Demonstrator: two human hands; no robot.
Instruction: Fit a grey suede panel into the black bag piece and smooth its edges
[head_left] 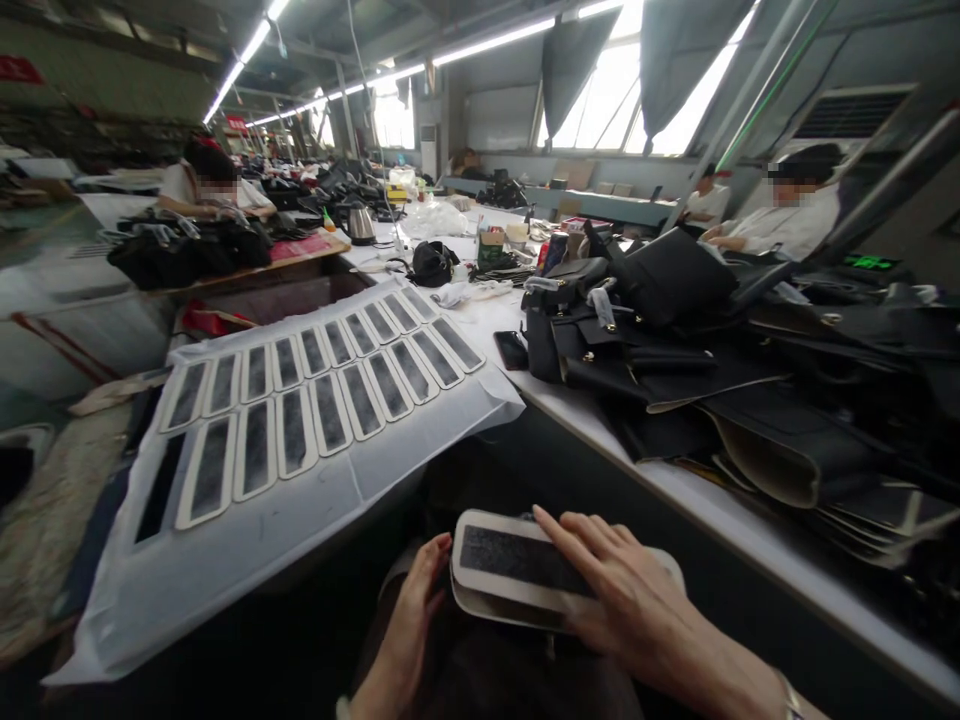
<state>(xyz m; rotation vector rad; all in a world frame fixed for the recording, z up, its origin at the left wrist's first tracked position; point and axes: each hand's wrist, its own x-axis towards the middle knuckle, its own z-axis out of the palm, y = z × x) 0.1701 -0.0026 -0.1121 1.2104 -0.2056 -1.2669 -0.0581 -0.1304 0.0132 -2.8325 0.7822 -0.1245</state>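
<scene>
In front of my lap is a long, rounded panel (510, 560) with a pale border and a dark rectangular strip along its middle. A second pale edge shows beneath it, and dark material hangs below, too dim to make out. My right hand (619, 585) grips the panel's right part, fingers across its top face; the grip underneath is hidden. At the left end, my left hand (416, 610) stands upright with its fingertips beside the rim, thumb and fingers apart. I cannot tell whether they touch it.
Several similar panels (296, 430) lie in two rows on a white sheet (292, 515) at left. Black bags and bag parts (675, 290) pile up on the right-hand table, near a phone (511, 350). Co-workers (795, 215) sit at the right and far left.
</scene>
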